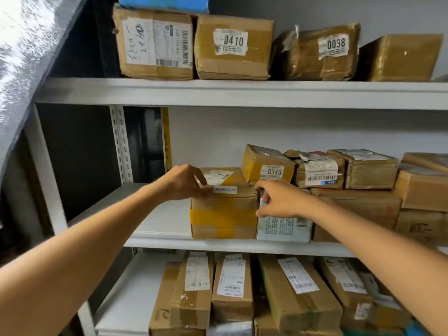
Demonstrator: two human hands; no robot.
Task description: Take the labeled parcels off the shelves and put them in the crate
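Observation:
A brown cardboard parcel (224, 214) with yellow tape and white labels on top stands at the left end of the middle shelf (218, 242). My left hand (184, 183) grips its top left corner, thumb lying over the top face. My right hand (278, 198) curls its fingers round the parcel's right top edge, in the gap beside a white printed box (283, 229). A small box labeled 0346 (266, 166) lies behind, on the stack. No crate is in view.
The top shelf (242, 93) carries parcels labeled 0410 (232, 47) and 0038 (320, 52). Several labeled parcels stand upright on the bottom shelf (242, 292). More boxes are stacked at the right of the middle shelf. A white shelf post (46, 166) rises at the left.

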